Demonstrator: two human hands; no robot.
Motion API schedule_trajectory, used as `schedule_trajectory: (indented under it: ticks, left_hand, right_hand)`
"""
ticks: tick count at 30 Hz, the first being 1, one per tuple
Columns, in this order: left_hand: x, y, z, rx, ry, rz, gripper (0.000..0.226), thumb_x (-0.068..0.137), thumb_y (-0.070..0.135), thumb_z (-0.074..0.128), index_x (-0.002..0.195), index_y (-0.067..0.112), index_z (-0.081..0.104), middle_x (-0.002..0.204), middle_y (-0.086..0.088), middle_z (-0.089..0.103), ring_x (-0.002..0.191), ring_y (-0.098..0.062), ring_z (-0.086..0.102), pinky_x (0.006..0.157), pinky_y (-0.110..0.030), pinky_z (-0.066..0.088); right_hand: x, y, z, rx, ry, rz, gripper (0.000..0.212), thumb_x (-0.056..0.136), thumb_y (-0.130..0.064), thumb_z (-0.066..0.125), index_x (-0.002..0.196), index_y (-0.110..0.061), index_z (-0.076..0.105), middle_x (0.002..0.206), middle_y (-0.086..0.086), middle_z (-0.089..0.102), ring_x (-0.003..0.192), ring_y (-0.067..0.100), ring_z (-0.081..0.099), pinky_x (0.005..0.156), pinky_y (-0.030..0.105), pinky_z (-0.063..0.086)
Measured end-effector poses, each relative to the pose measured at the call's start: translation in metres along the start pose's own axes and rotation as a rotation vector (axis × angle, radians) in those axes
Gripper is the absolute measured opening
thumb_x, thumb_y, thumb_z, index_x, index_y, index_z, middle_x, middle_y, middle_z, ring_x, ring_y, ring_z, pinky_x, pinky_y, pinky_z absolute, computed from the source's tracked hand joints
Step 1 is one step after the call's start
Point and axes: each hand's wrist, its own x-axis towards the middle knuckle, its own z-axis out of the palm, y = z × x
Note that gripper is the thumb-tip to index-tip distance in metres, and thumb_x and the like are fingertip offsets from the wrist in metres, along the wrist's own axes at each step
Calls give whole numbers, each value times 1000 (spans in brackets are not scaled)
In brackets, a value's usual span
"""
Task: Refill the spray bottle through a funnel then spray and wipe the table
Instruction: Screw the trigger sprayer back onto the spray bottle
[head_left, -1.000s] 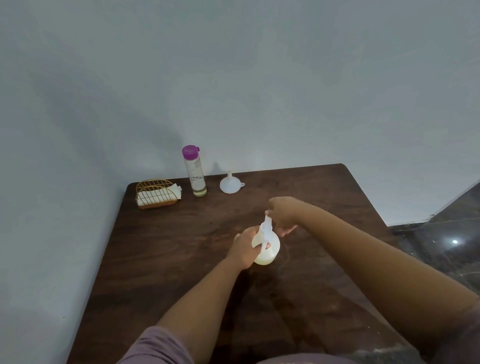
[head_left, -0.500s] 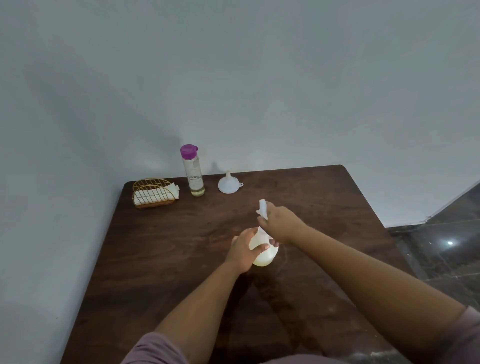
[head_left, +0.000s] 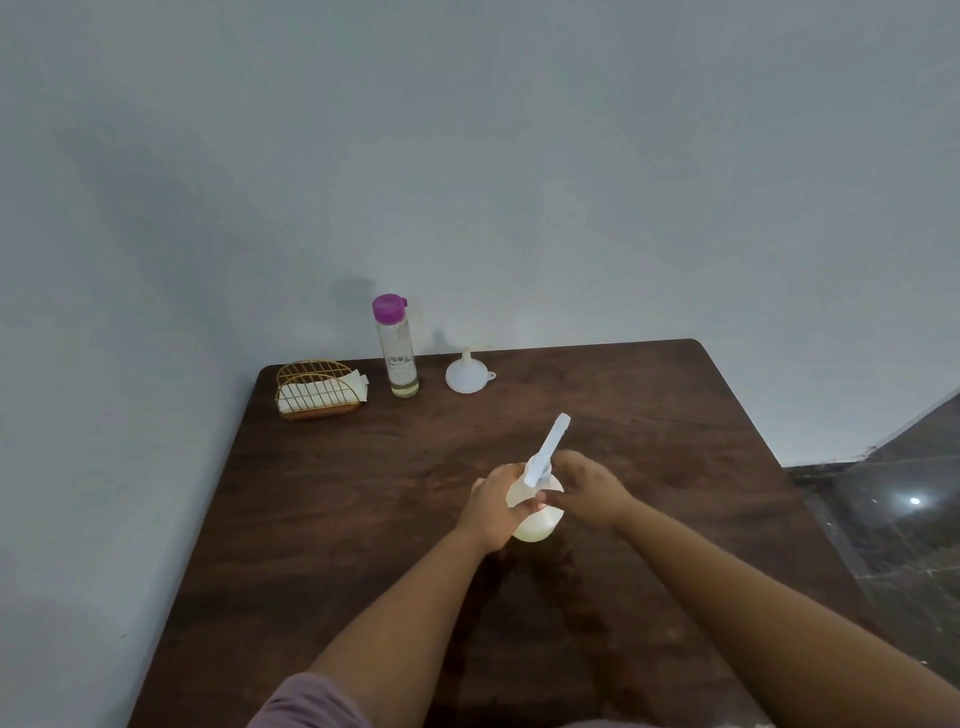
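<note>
A round white spray bottle (head_left: 537, 522) stands on the dark wooden table (head_left: 363, 519) near its middle. My left hand (head_left: 491, 506) grips the bottle's body from the left. My right hand (head_left: 584, 488) holds the white spray head (head_left: 548, 449) at the bottle's neck, and the nozzle points up and away from me. A white funnel (head_left: 466, 374) sits upside down near the far edge. Left of it stands a clear bottle with a purple cap (head_left: 396, 345), holding a little liquid at the bottom.
A gold wire holder with white napkins (head_left: 318, 391) sits at the far left corner. A grey wall runs behind and to the left of the table. Dark tiled floor (head_left: 893, 519) lies past the table's right edge.
My right hand has moved from the top of the spray head down to the bottle's neck. The spray head has turned, so its nozzle now sticks up and away.
</note>
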Motion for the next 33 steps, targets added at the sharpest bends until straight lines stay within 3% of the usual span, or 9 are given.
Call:
schedule_trajectory:
  ticks: [5, 9, 11, 14, 17, 23, 27, 30, 33]
  left_hand:
    - [1, -5, 1, -29, 9, -1, 46, 84, 41, 66, 128, 38, 52, 134, 10, 54, 126, -22, 46, 106, -45, 40]
    - [-2, -9, 6, -79, 58, 11, 46, 83, 37, 68, 126, 39, 54, 130, 16, 57, 122, -17, 48, 104, -43, 43]
    - [-1, -9, 7, -64, 77, 13, 45, 87, 29, 67, 129, 33, 54, 133, 13, 55, 123, -18, 46, 106, -39, 39]
    - [3, -11, 5, -60, 42, 12, 47, 87, 33, 67, 131, 34, 51, 135, 12, 54, 126, -19, 44, 108, -42, 38]
    - [5, -10, 3, -38, 3, -20, 51, 86, 42, 67, 133, 35, 49, 136, 12, 52, 127, -19, 42, 107, -43, 39]
    - [-3, -12, 18, 37, 135, 23, 46, 91, 26, 61, 134, 34, 49, 134, 14, 55, 119, -14, 47, 99, -26, 38]
    - [-3, -12, 17, 32, 126, 29, 45, 90, 24, 62, 133, 34, 53, 137, 14, 53, 122, -14, 47, 101, -26, 34]
    - [-2, -11, 11, -5, 86, 43, 45, 91, 30, 62, 134, 33, 52, 139, 12, 52, 126, -16, 44, 102, -27, 32]
    - [-2, -10, 7, 0, 55, 47, 48, 91, 36, 62, 137, 35, 48, 141, 12, 50, 127, -19, 41, 105, -36, 36]
  right_hand:
    - [8, 10, 32, 286, 220, -155, 30, 85, -26, 70, 114, -30, 66, 110, -12, 69, 106, 10, 61, 89, 32, 48]
    - [4, 11, 51, 356, 389, -68, 27, 77, -49, 69, 97, -30, 70, 93, -15, 69, 99, 15, 61, 80, 35, 52]
    - [4, 5, 55, 337, 436, -62, 29, 80, -45, 68, 102, -26, 68, 98, -17, 67, 103, 15, 57, 80, 32, 49]
    - [8, 2, 47, 230, 348, -146, 26, 94, -22, 58, 119, -14, 59, 127, -17, 55, 119, 12, 40, 94, 27, 36]
    - [15, 12, 39, 113, 293, -210, 22, 96, -19, 54, 114, -13, 63, 125, -5, 61, 117, 16, 41, 99, 37, 40]
    - [2, -17, 77, 384, 650, 68, 9, 92, -23, 58, 89, -15, 59, 103, -7, 58, 114, 14, 45, 97, 48, 41]
    - [6, -14, 77, 484, 577, 154, 18, 91, -33, 61, 92, -16, 56, 115, -3, 56, 117, 7, 37, 102, 46, 37]
    - [6, 8, 66, 263, 415, -95, 37, 94, -46, 50, 122, -22, 54, 142, -21, 39, 119, 1, 26, 103, 32, 27]
    - [10, 21, 57, 144, 306, -246, 49, 95, -58, 34, 138, -36, 41, 142, -32, 32, 129, 5, 28, 109, 34, 22]
